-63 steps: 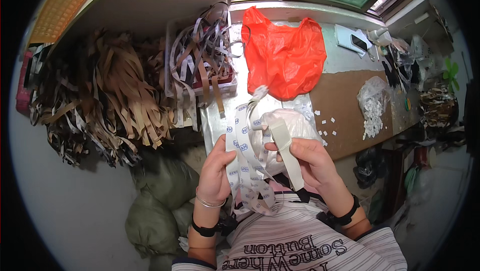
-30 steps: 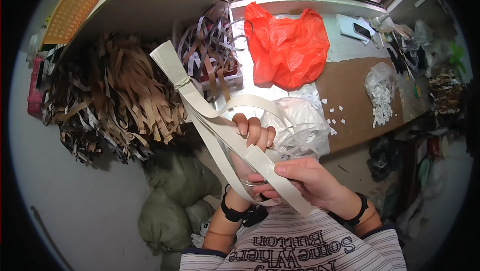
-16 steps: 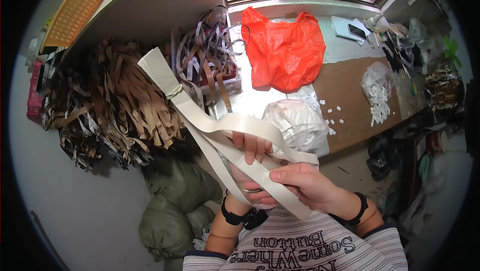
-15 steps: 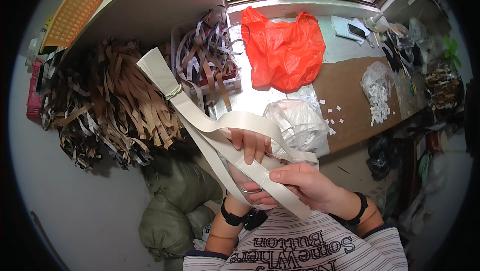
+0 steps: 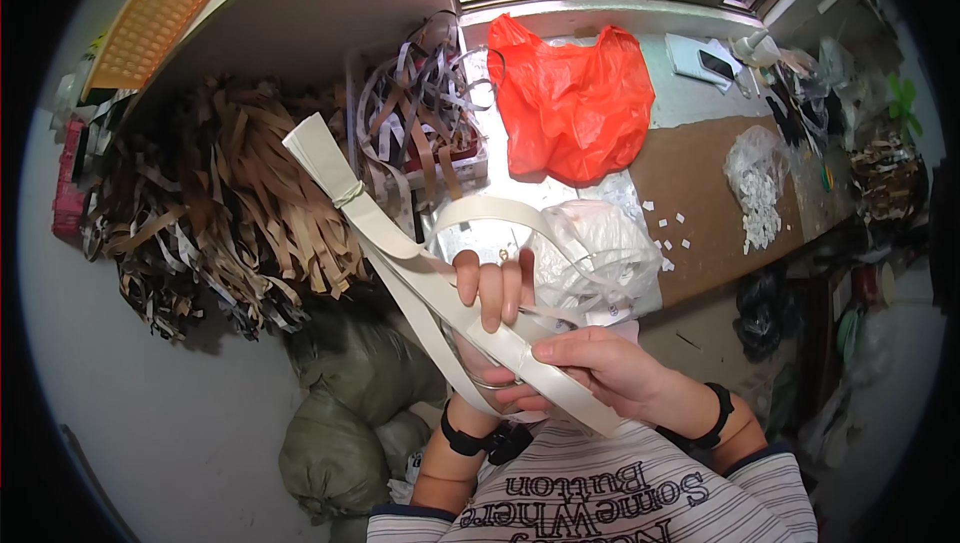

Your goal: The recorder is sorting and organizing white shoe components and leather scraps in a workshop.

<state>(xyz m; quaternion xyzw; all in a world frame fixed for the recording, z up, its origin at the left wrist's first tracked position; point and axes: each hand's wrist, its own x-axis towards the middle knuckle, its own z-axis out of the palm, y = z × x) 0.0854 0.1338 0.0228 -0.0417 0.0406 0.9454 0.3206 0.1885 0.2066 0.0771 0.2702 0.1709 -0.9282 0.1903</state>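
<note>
A bundle of flat cream straps (image 5: 400, 278) slants across the middle of the view. A thin tie cinches it near its upper left end, where the strap ends are stacked flush. My left hand (image 5: 488, 288) is under the bundle, its fingers curled over the straps from the far side. At the lower right part, my right hand (image 5: 600, 368) pinches the straps, thumb on top and fingers beneath. One strap arches up in a loop beyond my left fingers. A thin metallic ring or wire shows partly by my left palm.
Beyond my hands, a table bears a red plastic bag (image 5: 570, 103), a white plastic bag (image 5: 595, 253) and small white pieces (image 5: 762, 213) on brown board. Brown strips (image 5: 250, 183) hang at left, beside a bin of mixed strips (image 5: 425, 113). Green sacks (image 5: 345, 433) stand below.
The loose strap loop has shifted left and tightened into a higher arch. My left fingers have curled further over the bundle, while my right hand stays nearly in place.
</note>
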